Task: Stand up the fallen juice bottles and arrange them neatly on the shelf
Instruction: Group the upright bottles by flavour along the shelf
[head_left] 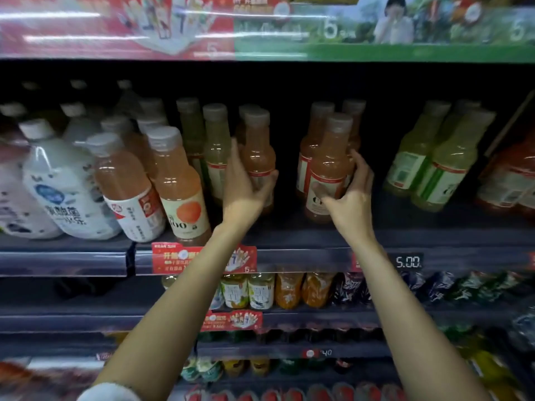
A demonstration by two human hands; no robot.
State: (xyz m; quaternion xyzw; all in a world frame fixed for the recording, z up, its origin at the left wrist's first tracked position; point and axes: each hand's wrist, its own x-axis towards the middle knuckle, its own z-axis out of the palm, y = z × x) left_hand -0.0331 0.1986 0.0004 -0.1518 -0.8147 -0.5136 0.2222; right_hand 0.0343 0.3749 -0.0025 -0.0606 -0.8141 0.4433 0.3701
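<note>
Pink juice fills both bottles in hand: the left hand (246, 183) wraps around one pink bottle (258, 157) at mid-shelf, and the right hand (351, 189) curls around the front pink bottle (330, 169) just to its right, both upright on the dark shelf (318, 235). To do this step well, I would keep each base flat and slide them into line. Turning labels to the near side and closing the gap between them would tidy the row.
</note>
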